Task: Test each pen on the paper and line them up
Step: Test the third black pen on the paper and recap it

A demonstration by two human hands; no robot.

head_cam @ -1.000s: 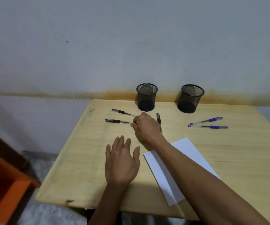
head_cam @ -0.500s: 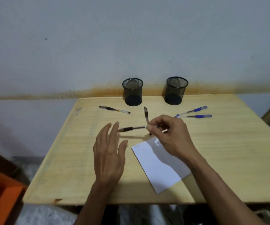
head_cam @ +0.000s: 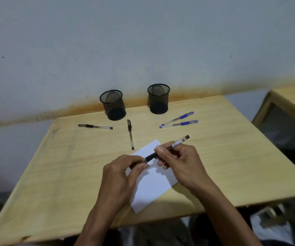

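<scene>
Nearest the front edge of the surface (head_cam: pixel 58 174) lies the white paper (head_cam: pixel 153 185), turned at an angle, and both hands work just above its far half. The left hand (head_cam: pixel 120 176) has its fingers curled in a pinch at the lower, capped end of a black pen (head_cam: pixel 166 148); the right hand (head_cam: pixel 180 162) grips the barrel near its middle between thumb and fingers. This pen's long axis runs from lower left up toward the far right, the dark end plug pointing to the far right corner. It looks light, stiff and smooth, so a firm hold on the rubbery grip section probably serves best while the cap is pulled straight along the axis. Beyond the paper, a second black pen (head_cam: pixel 130 134) lies nearly front to back, and a third black pen (head_cam: pixel 95 126) lies crosswise toward the left edge. Two blue pens (head_cam: pixel 179 121) lie close together toward the right, fanned slightly. At the far edge stand two black mesh cups (head_cam: pixel 158 99), upright and apart.
</scene>
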